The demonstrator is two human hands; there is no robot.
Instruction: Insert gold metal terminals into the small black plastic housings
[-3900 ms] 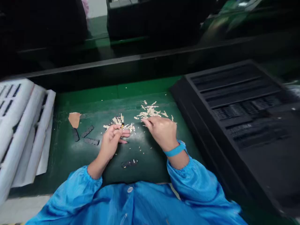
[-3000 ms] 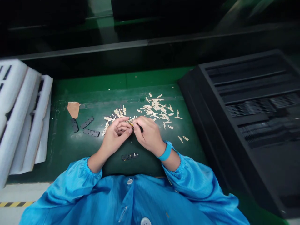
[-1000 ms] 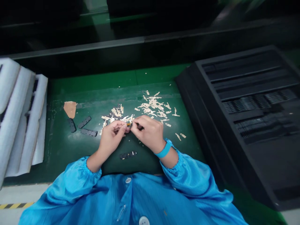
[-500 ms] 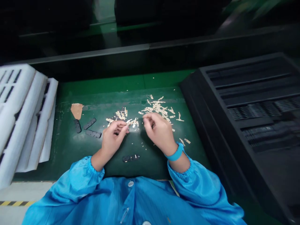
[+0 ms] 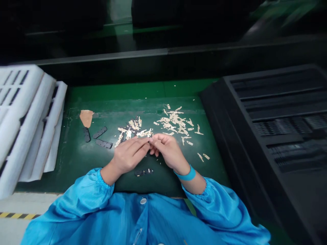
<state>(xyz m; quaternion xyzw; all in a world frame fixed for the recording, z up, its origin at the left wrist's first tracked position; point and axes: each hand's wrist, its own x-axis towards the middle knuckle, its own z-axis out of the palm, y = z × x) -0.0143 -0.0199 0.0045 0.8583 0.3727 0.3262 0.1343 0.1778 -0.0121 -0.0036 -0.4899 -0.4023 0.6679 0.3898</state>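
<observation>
I've got a smooth dark green worktable (image 5: 84, 170) hemmed in by a stack of slotted white foam trays (image 5: 33, 98) on the left and a big sloping black plastic case (image 5: 216, 98) on the right. Green surface runs between the right wrist and that case, and down to the near edge.

Beyond the hands I see a fan of cream-and-black flat strips (image 5: 135, 125); right of it, a loose heap of thin cream strips (image 5: 175, 119). Three slim black plastic bars (image 5: 104, 144) lie left, near a tan wedge-shaped scrap (image 5: 86, 118). A black oblong part with pale flecks (image 5: 143, 172) rests nearest the person.

And now they meet! Half a second ago the hands were apart; here the left hand (image 5: 131, 153) and right hand (image 5: 168, 149) come fingertip to fingertip, just in front of the fan. Fingers are bunched nearly closed around something tiny, mostly hidden; I can't tell which hand grips it.
</observation>
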